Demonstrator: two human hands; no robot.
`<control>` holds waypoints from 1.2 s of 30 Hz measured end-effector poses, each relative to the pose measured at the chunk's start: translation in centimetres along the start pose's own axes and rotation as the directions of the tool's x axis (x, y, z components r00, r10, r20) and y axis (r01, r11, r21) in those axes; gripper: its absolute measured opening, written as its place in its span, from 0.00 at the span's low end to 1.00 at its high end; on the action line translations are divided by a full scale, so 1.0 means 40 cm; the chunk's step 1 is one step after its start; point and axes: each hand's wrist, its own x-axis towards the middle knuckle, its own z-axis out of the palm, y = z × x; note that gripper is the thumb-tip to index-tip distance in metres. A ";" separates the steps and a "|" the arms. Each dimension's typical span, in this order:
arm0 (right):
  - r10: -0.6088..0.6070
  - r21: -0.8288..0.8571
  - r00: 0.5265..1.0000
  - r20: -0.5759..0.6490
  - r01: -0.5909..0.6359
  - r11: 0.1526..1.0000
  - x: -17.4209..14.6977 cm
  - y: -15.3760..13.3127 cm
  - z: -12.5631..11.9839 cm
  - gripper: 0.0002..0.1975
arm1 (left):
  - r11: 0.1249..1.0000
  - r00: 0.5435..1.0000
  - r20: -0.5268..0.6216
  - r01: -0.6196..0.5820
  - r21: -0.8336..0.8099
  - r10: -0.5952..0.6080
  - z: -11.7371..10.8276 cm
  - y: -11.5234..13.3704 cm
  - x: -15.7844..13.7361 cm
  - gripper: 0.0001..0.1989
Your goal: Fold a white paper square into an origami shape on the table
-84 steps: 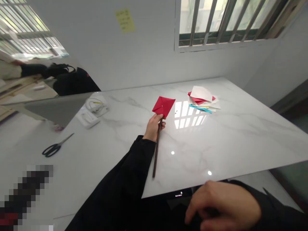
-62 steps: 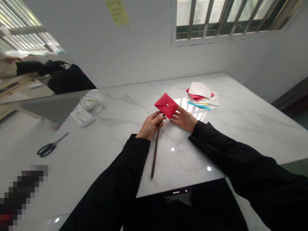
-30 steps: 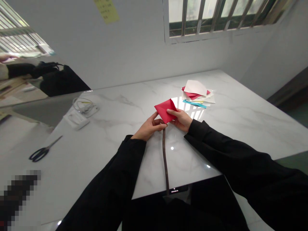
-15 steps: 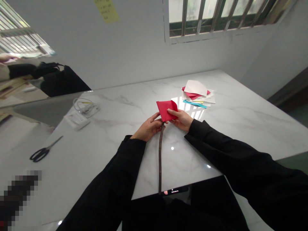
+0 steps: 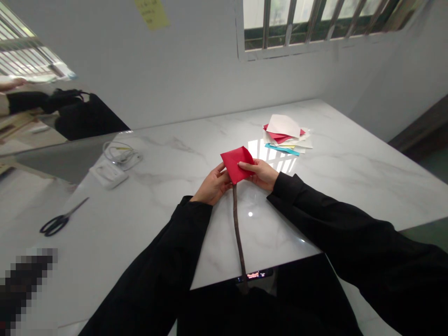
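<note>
A piece of red paper (image 5: 235, 162), curled at its right side, is held up over the marble-patterned table between both hands. My right hand (image 5: 264, 174) pinches its right part, thumb on the front and fingers behind. On the other side, my left hand (image 5: 214, 185) is closed at the paper's lower left, close to the top of a thin brown stick (image 5: 237, 228). The stick hangs from the paper's bottom corner toward my lap, past the table's front edge. Whether the left fingers grip the paper, the stick or both is partly hidden behind the paper.
A pile of coloured paper (image 5: 285, 133) lies at the back right. Black-handled scissors (image 5: 58, 223), a white box (image 5: 109, 173) and a coiled white cable (image 5: 122, 155) are on the left. A lit phone (image 5: 257, 275) is by the front edge. Another person's hand (image 5: 12, 84) shows far left.
The red paper has shifted slightly left and tilted, covering more of the left fingers. The stick's lower end has swung to the right. Both hands keep their hold.
</note>
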 end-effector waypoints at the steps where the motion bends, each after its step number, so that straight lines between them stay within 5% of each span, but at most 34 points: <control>1: 0.005 0.001 1.000 0.003 -0.005 1.000 0.001 0.000 -0.001 0.16 | 1.000 1.000 -0.002 0.003 -0.005 -0.003 0.001 0.000 0.000 0.26; 31: 0.017 0.031 0.996 0.082 -0.020 0.999 0.000 0.008 -0.002 0.20 | 0.986 0.998 -0.031 0.056 -0.155 -0.061 0.007 -0.004 0.003 0.15; 36: -0.020 0.051 0.997 0.075 0.016 0.999 -0.013 -0.005 0.008 0.21 | 0.985 0.994 -0.054 0.091 -0.150 -0.100 0.004 0.020 -0.004 0.20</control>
